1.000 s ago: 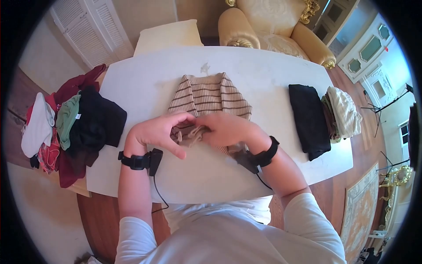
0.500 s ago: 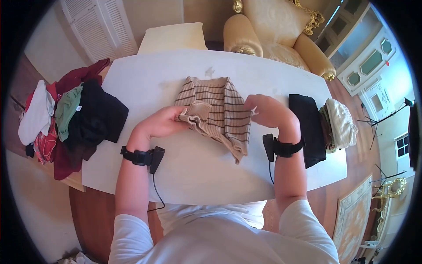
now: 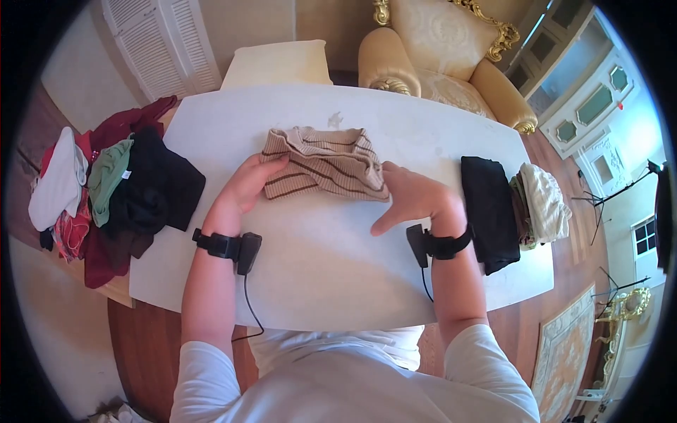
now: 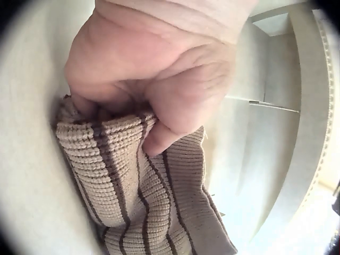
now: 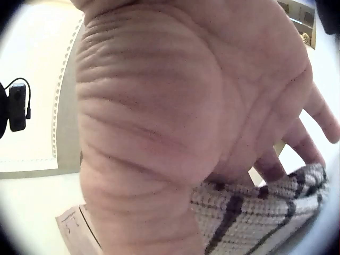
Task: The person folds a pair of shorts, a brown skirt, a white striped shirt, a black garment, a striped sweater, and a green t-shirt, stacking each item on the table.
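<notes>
A beige knit garment with brown stripes (image 3: 321, 166) lies folded in a compact bundle at the middle of the white table. At its left end, my left hand (image 3: 247, 185) grips the edge; the left wrist view shows the thumb on top of the ribbed knit (image 4: 122, 170) and the fingers tucked beneath. My right hand (image 3: 419, 197) is at the bundle's right end, fingers spread and thumb held away from the cloth. In the right wrist view, the fingers of that hand (image 5: 202, 95) reach along the striped knit (image 5: 255, 212) without curling round it.
On the left is a loose heap of clothes: black (image 3: 166, 183), green (image 3: 109, 180), white (image 3: 60, 180) and dark red (image 3: 106, 257). A folded black garment (image 3: 490, 211) lies at the right beside a stack topped with white cloth (image 3: 546, 201). A gold armchair (image 3: 444, 63) stands behind the table (image 3: 317, 282).
The garment's lower part has been folded upward, making a shorter bundle. My left hand has moved slightly left, and my right hand has moved left and down, its fingers now spread.
</notes>
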Demonstrator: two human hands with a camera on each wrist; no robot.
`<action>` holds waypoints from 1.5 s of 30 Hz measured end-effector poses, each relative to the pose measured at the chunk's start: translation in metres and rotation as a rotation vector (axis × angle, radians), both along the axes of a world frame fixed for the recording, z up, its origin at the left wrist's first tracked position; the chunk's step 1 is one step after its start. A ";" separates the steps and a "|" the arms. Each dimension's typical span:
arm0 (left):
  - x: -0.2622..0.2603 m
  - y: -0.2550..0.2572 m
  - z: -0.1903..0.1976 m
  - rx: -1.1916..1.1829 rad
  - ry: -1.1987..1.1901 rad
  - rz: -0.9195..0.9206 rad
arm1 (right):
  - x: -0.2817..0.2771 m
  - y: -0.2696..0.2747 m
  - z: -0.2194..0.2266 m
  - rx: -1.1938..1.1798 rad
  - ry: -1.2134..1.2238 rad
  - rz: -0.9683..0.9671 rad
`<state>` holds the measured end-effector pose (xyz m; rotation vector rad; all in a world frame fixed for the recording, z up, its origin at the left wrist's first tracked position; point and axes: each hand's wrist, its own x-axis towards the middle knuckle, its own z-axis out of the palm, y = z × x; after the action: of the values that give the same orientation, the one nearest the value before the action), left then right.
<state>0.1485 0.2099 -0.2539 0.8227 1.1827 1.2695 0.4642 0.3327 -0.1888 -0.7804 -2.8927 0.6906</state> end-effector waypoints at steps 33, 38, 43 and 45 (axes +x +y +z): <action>-0.007 -0.001 -0.005 0.034 0.968 0.294 | -0.020 0.023 -0.023 0.018 0.234 -0.412; 0.010 -0.006 0.012 0.447 1.201 0.323 | -0.036 0.013 -0.032 0.210 0.387 -0.011; 0.009 -0.002 0.002 0.401 1.255 0.037 | -0.043 -0.002 -0.049 0.240 0.060 -0.121; 0.009 -0.004 -0.009 0.365 1.291 0.067 | -0.044 0.002 -0.056 0.192 0.119 -0.140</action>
<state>0.1570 0.2059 -0.2629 2.0446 1.9764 0.9546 0.4203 0.3342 -0.2446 -0.8739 -2.7146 0.4222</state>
